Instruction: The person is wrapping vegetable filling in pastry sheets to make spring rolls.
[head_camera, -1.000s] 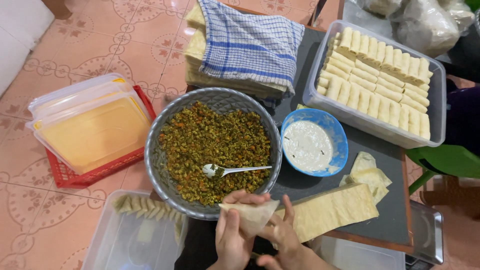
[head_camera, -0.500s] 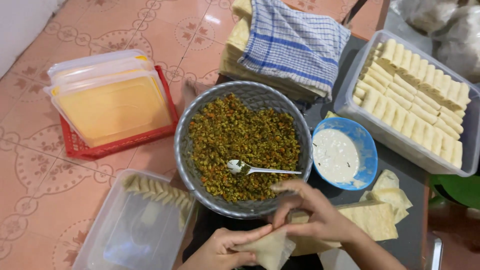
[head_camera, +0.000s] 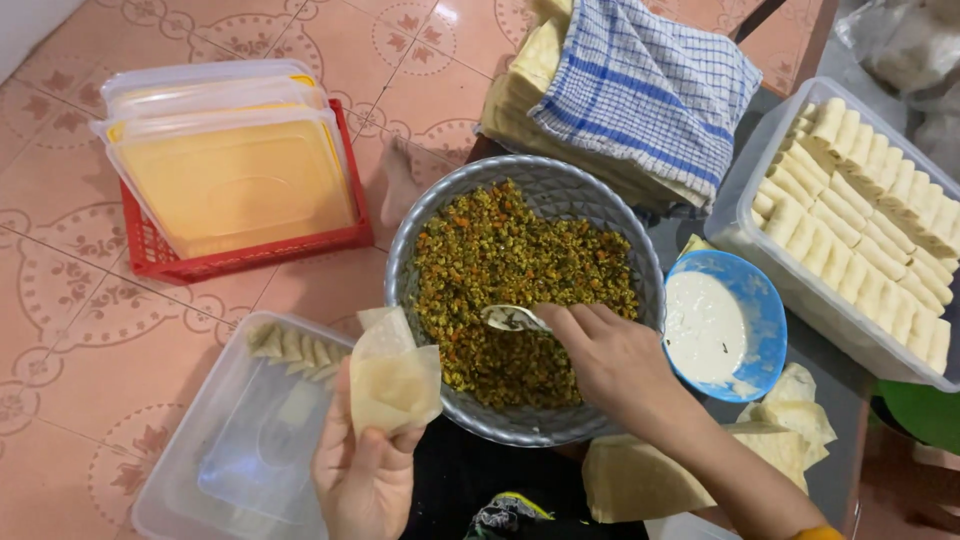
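The left hand (head_camera: 365, 470) pinches a folded pastry wrapper (head_camera: 395, 378) in closed fingers over the near rim of the grey filling bowl (head_camera: 420, 250), while the right hand (head_camera: 610, 360) grips the spoon (head_camera: 510, 318) inside it, the blue sauce bowl (head_camera: 765, 300) crowding just beside.

A pale folded pastry wrapper (head_camera: 393, 380) is held up, open like a pocket, beside the grey bowl's rim. A metal spoon (head_camera: 512, 318) is dipped into the green-orange filling (head_camera: 510, 270).

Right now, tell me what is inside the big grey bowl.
The grey bowl holds chopped green and orange filling, with a spoon held by the right hand. The bowl's bottom is covered by filling.
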